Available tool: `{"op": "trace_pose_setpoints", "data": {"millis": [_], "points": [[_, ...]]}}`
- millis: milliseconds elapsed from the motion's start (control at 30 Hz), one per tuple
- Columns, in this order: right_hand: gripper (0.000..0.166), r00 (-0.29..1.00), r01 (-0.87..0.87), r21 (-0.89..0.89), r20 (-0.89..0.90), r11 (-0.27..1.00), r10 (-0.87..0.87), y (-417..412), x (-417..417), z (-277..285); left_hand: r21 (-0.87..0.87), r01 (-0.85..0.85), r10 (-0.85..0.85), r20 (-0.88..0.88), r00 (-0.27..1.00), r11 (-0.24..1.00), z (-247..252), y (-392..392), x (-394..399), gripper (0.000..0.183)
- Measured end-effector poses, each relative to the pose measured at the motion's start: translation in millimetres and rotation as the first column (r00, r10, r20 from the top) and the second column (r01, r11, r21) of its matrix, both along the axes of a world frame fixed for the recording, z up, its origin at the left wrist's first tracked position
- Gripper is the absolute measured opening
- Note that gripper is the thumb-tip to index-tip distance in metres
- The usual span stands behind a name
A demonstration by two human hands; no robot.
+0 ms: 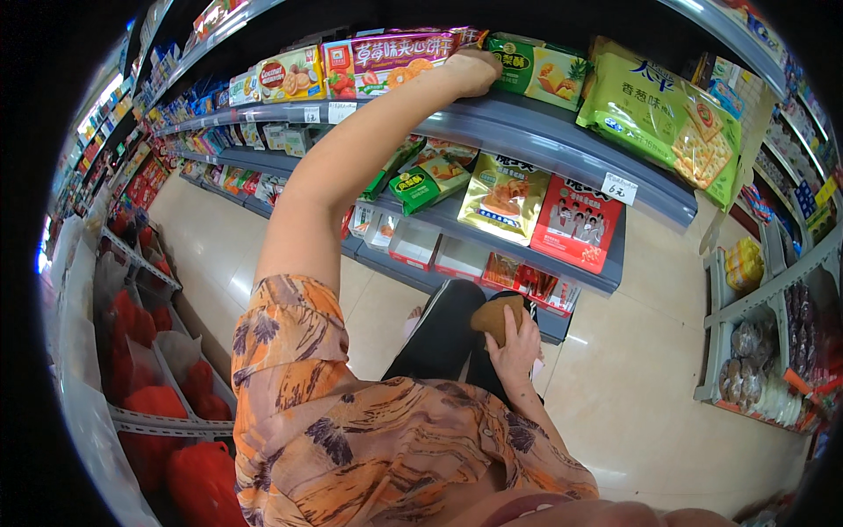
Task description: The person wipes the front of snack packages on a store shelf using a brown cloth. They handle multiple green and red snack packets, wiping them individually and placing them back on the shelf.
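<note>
My left hand (475,72) reaches to the upper shelf, between a purple pack of strawberry sandwich biscuits (388,66) and a green pack of pineapple pastries (550,74). Its fingers are largely hidden, so its grip cannot be told. Low over my dark trousers, my right hand (517,339) holds a folded brown cloth or pad (490,317). A coconut biscuit pack (288,74) stands left of the strawberry pack. To the right on the same shelf leans a large green bag of crackers (658,118).
Below the upper shelf's edge (546,151), a lower shelf bears a gold snack bag (504,197), a red snack bag (576,221) and green packs. Open boxes (415,247) sit lower. Bins with red bags (204,481) are at left; a rack (714,369) stands at right.
</note>
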State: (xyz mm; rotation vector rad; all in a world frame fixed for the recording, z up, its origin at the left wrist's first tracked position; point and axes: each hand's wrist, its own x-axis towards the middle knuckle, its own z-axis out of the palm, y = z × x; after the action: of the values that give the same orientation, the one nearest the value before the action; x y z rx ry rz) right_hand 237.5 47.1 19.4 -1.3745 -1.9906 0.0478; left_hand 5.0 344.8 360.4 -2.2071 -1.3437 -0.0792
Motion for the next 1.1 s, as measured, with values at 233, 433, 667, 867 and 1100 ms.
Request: {"op": "trace_pose_setpoints", "data": {"millis": [233,433,667,867,1100], "points": [[0.075,1.0,-0.003,0.001,0.014,1.0,0.003,1,1,0,0.405,0.122,-0.198,0.152,0.968,0.906,15,30,31,0.036],[0.077,1.0,0.004,0.006,0.009,1.0,-0.004,3,3,0,-0.13,-0.233,0.244,0.077,0.967,0.964,42,49,40,0.065],[0.076,1.0,-0.001,0.018,-0.003,1.0,0.001,1,2,0,-0.105,-0.231,0.24,0.083,0.967,0.967,42,55,37,0.088],[0.074,1.0,0.013,0.042,-0.008,0.999,-0.012,3,3,0,-0.12,-0.235,0.234,-0.021,0.972,0.965,72,-1,58,0.071],[0.074,1.0,0.01,0.062,-0.015,0.998,-0.009,3,2,-1,-0.261,-0.103,0.14,0.127,0.982,0.96,82,1,45,0.071]]}}
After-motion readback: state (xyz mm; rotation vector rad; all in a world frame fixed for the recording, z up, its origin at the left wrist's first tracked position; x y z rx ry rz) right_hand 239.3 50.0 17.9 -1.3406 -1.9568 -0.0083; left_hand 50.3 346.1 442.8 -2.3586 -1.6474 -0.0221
